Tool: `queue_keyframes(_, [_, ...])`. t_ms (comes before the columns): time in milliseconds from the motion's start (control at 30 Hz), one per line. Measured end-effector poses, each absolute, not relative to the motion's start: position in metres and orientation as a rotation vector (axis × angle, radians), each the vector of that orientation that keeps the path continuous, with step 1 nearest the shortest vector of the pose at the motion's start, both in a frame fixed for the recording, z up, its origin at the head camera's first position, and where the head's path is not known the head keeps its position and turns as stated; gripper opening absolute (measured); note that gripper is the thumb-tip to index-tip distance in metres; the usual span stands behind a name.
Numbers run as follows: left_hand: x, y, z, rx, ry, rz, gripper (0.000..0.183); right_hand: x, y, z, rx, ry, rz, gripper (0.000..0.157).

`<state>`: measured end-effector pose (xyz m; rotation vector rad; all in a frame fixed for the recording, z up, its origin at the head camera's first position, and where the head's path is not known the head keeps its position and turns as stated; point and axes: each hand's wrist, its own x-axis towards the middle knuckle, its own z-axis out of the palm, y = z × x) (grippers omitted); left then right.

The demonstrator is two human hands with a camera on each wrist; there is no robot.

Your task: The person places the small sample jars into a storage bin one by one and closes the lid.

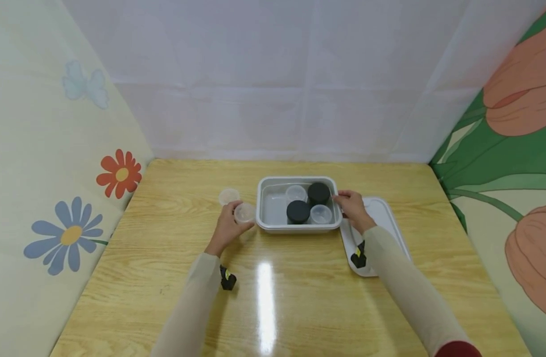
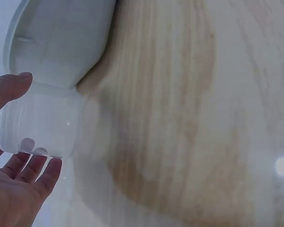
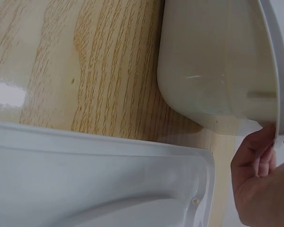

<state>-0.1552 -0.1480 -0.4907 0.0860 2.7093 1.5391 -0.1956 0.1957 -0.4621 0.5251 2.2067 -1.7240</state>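
My left hand [image 1: 228, 225] grips a clear plastic jar [image 1: 244, 213] just left of the white rectangular container [image 1: 265, 227]. In the left wrist view the thumb lies on one side of that jar [image 2: 45, 120] and the fingers curl under the other. My right hand [image 1: 354, 207] pinches the container's right rim; the right wrist view shows fingers and thumb at the container's edge [image 3: 281, 85]. Inside the container, toward its right, stand two black-lidded jars [image 1: 298, 211] and two clear jars [image 1: 321, 214]. Its left part shows bare floor.
A white lid [image 1: 384, 218] lies on the wooden table [image 1: 188, 307] right of the container, partly under my right forearm. Behind my left hand is another clear round piece [image 1: 229, 196]. A white cloth wall stands at the back, with flowered cloths on both sides.
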Motion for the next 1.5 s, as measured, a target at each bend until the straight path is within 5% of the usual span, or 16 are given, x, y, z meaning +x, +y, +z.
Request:
queue_keyframes(700, [-0.187, -0.141, -0.44, 0.096, 2.745, 1.554, 0.071, -0.199, 0.198, -0.464, 0.563, 2.205, -1.724, 0.045])
queue_keyframes(1500, [-0.219, -0.085, -0.44, 0.286, 2.765, 1.533, 0.07, -0.197, 0.195, -0.462, 0.554, 2.211, -1.737, 0.046])
